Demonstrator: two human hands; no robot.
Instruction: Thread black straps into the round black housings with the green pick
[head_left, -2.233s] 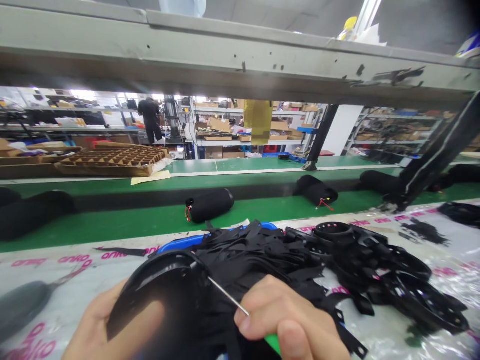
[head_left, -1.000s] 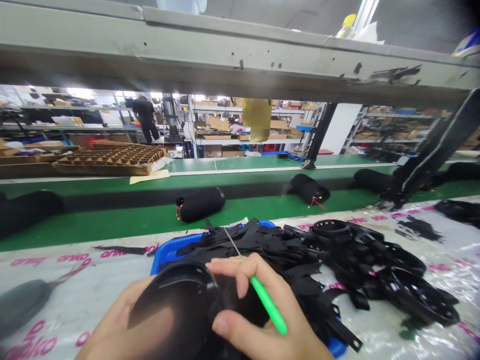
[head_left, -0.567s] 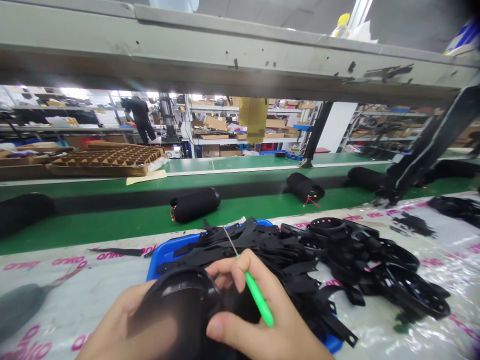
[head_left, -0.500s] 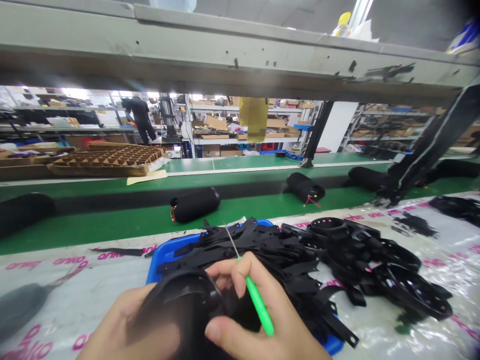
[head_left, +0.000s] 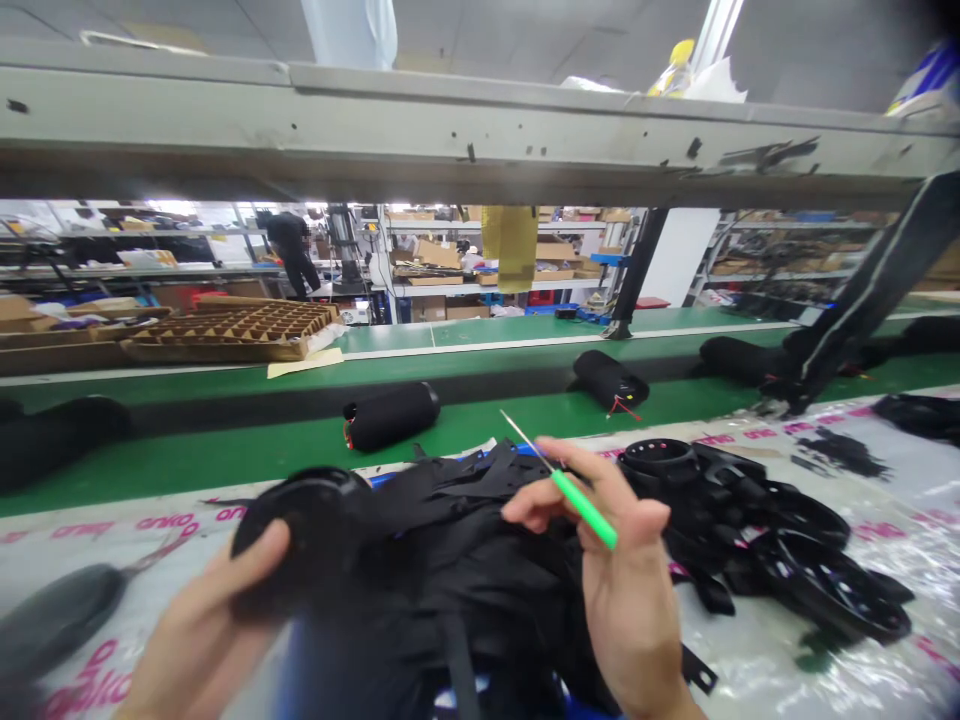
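The left hand (head_left: 199,630) grips a round black plastic cap-shaped part (head_left: 300,530) at its near side, thumb laid over the rim; the part sits blurred at lower left, above the workbench, with dark fabric trailing from it toward centre. The right hand (head_left: 619,590) is closed around a thin green-handled tool with a metal needle tip (head_left: 577,500), pinched between thumb and fingers, needle pointing up and away to the left. The right fingertips (head_left: 525,515) also touch a black fabric strap piece (head_left: 487,480) at the top of the heap.

Between and below the hands lies a heap of black straps (head_left: 480,580) that covers a blue plastic tray, of which only slivers show. Just right of the right hand is a pile of black plastic ring frames (head_left: 757,540), lying on the clear plastic sheet with pink lettering (head_left: 825,670) that covers the bench.

Beyond the bench runs a green conveyor belt (head_left: 225,455) carrying black fabric-covered cylinders; one (head_left: 390,415) lies just beyond the straps, another (head_left: 611,380) further right. A brown cardboard divider tray (head_left: 232,330) rests on the far side. A grey metal shelf beam (head_left: 450,140) spans overhead. A person in dark clothing (head_left: 292,250) stands far off among storage racks.
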